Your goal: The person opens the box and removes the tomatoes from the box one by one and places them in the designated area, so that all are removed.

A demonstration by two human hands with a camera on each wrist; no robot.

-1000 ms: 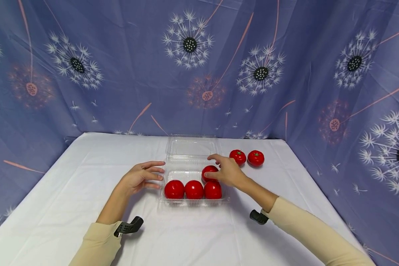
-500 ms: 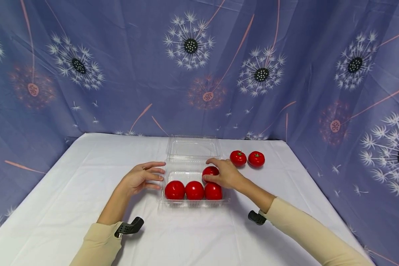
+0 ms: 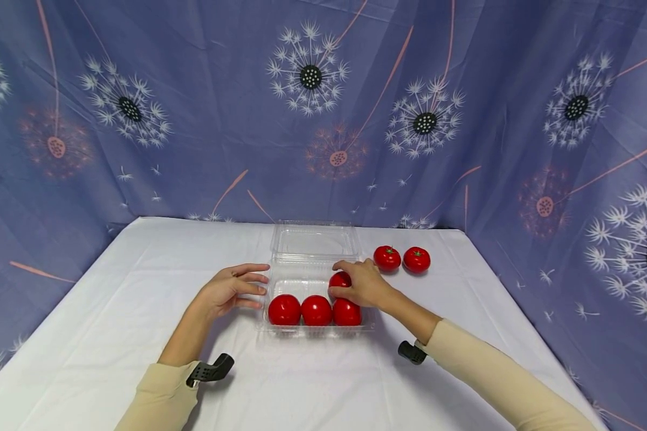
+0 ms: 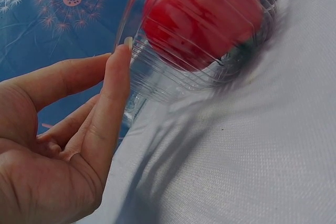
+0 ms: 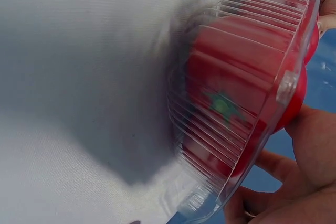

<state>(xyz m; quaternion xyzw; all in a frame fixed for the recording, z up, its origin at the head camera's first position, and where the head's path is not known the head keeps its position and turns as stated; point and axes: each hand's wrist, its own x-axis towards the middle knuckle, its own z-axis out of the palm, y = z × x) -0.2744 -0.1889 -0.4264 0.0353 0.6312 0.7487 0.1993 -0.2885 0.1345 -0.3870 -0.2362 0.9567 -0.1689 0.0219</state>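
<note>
A clear plastic clamshell box lies with its lid folded back on the white cloth. Along its near side sit three red tomatoes. In the far right part is another tomato, gripped by my right hand, thumb on the near side and fingers beyond; the hand covers part of it. My left hand is at the box's left wall, fingers extended. In the left wrist view, a straight fingertip touches the rim. Through the ribbed wall in the right wrist view, a tomato shows its green calyx.
Two more tomatoes, one beside the other, stand on the white tablecloth to the right of the lid. A blue dandelion-print curtain hangs behind and at the sides of the table.
My right hand has shifted slightly left and settled further over the tomato in the far right part of the box. The left hand stays at the box's left wall.
</note>
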